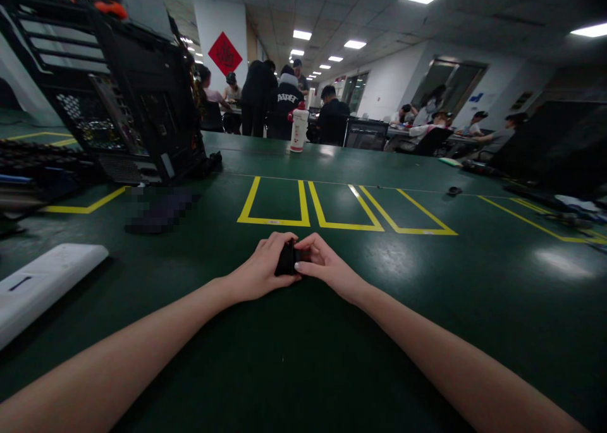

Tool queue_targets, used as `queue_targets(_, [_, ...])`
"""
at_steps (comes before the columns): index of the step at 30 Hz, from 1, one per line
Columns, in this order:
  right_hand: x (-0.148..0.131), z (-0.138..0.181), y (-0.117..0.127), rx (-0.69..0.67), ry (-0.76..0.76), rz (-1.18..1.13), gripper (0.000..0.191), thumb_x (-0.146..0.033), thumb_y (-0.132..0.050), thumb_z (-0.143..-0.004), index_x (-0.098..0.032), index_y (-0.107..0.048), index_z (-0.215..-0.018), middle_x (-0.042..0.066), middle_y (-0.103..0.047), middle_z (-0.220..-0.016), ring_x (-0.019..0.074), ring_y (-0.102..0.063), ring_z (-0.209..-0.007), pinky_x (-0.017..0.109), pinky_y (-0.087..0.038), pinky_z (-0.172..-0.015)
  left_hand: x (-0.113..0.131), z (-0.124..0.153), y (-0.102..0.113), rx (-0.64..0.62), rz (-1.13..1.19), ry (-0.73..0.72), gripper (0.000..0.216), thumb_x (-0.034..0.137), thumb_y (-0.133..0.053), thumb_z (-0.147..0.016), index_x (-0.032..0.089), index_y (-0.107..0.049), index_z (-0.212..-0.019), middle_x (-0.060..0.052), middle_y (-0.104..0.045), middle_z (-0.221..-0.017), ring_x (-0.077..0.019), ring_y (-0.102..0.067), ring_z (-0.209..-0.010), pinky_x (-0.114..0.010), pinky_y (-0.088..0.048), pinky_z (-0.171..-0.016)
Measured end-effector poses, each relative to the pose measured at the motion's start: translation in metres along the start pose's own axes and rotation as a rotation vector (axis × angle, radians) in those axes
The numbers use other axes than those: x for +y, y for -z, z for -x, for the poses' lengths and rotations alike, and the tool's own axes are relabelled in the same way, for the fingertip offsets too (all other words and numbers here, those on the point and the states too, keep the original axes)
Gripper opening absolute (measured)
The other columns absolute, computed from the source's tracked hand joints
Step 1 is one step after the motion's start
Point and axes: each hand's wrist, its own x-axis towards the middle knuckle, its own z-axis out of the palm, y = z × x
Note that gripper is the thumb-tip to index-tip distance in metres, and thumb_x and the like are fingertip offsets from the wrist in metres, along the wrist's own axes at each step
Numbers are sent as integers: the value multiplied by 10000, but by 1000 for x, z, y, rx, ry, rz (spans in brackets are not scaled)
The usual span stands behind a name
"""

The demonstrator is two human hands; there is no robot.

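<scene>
Both hands meet over the green table (pixel 284 363), just in front of the middle yellow-taped outlines. Between them is a small black object (pixel 285 260); its exact kind is too dark and covered to make out. My left hand (pixel 263 265) curls around its left side, fingers over the top and thumb along the near side. On the right, my right hand (pixel 327 265) pinches the object's other end between thumb and fingers. That end is partly hidden behind the fingertips.
An open black computer case (pixel 156 117) stands at the left, with a white box-like object (pixel 52 281) nearer me. A white bottle (pixel 298 129) with a red top stands at the far edge. A small dark round piece (pixel 454 191) lies right. Several people sit or stand beyond.
</scene>
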Motion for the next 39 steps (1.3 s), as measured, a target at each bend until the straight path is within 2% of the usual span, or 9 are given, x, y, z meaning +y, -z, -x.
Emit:
queue_targets(3, [0, 0, -2, 37, 11, 6, 199, -215, -579, -743, -219, -466, -906, 8, -496, -969, 153, -516, -935, 343, -432, -818, 1, 0, 1, 1, 0, -6, 536, 272, -598, -740, 223, -311, -1189, -85, -423, -1140, -243, -447, -1035, -424, -367, -899])
queue_targets(12, [2, 0, 0, 45, -14, 75, 320, -208, -585, -739, -235, -455, -1030, 25, -480, -1059, 172, -494, -1012, 398, -387, -910, -3, 0, -2, 16, 8, 7, 543, 269, -604, -736, 223, -309, -1190, -80, -422, -1143, -232, -442, -1034, -403, -373, -898])
queue_targets(17, [3, 0, 0, 1, 30, 43, 366, -128, -639, -671, -231, -447, -965, 10, -496, -1008, 175, -501, -995, 355, -434, -831, -5, 0, -3, 11, 0, 6, 536, 257, -600, -732, 238, -312, -1184, -79, -424, -1137, -246, -449, -1027, -425, -381, -879])
queue_targets(21, [3, -1, -3, 48, 41, 39, 206, -199, -576, -743, -220, -465, -915, 0, -500, -939, 139, -526, -889, 305, -444, -766, -2, 0, -1, 13, -12, -3, 541, 277, -608, -730, 217, -316, -1182, -87, -424, -1136, -239, -444, -1036, -418, -364, -905])
queue_targets(24, [2, -1, -4, 58, 28, 48, 189, -234, -563, -758, -223, -469, -921, 4, -500, -943, 135, -531, -862, 294, -452, -733, 1, 0, 1, 2, 4, -6, 528, 279, -600, -739, 223, -318, -1182, -81, -427, -1136, -231, -450, -1031, -414, -367, -907])
queue_targets(31, [3, -1, -2, 85, -8, 88, 286, -220, -562, -758, -241, -445, -1018, 20, -490, -1027, 164, -517, -967, 360, -430, -843, 4, 0, 2, -7, 32, 17, 524, 266, -599, -738, 236, -326, -1184, -76, -437, -1131, -240, -459, -1025, -426, -380, -887])
queue_targets(39, [0, 1, -4, 61, 37, 45, 269, -194, -607, -716, -215, -451, -934, 16, -495, -1025, 166, -522, -968, 357, -449, -835, 4, 1, 3, -8, 25, 7, 517, 257, -594, -741, 238, -321, -1179, -84, -431, -1141, -251, -452, -1037, -448, -368, -892])
